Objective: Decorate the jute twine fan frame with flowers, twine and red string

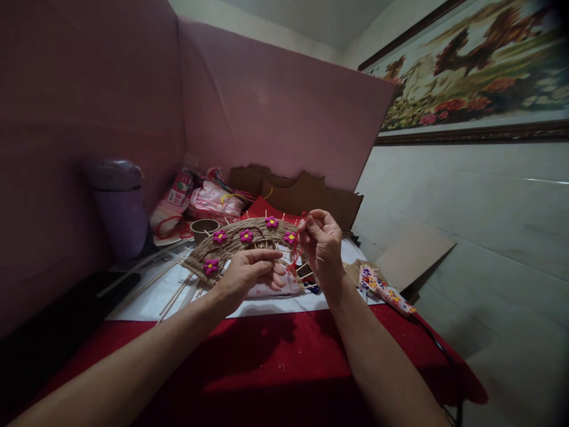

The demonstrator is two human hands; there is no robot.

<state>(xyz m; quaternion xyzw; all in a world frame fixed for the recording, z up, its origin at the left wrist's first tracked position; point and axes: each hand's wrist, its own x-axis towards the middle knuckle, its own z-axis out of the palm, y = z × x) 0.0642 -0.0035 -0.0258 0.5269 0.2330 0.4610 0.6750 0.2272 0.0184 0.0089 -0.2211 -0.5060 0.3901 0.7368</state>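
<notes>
A curved woven jute arch (240, 240) built on thin wooden sticks carries several pink flowers (246, 235). It stands over a white sheet (267, 305) on the red-covered table (275, 362). My left hand (249, 274) holds the arch at its inner edge, fingers curled with the index stretched along it. My right hand (322, 240) is raised at the arch's right end, its thumb and fingers pinched on a red thread (296, 255) that hangs down.
A purple lidded container (120, 204) stands at the left. A small brown cup (204, 228), pink packets (213, 201) and brown cardboard (306, 198) lie behind the arch. A flower-patterned tool (386, 292) lies at the right. Pink boards wall the back and left.
</notes>
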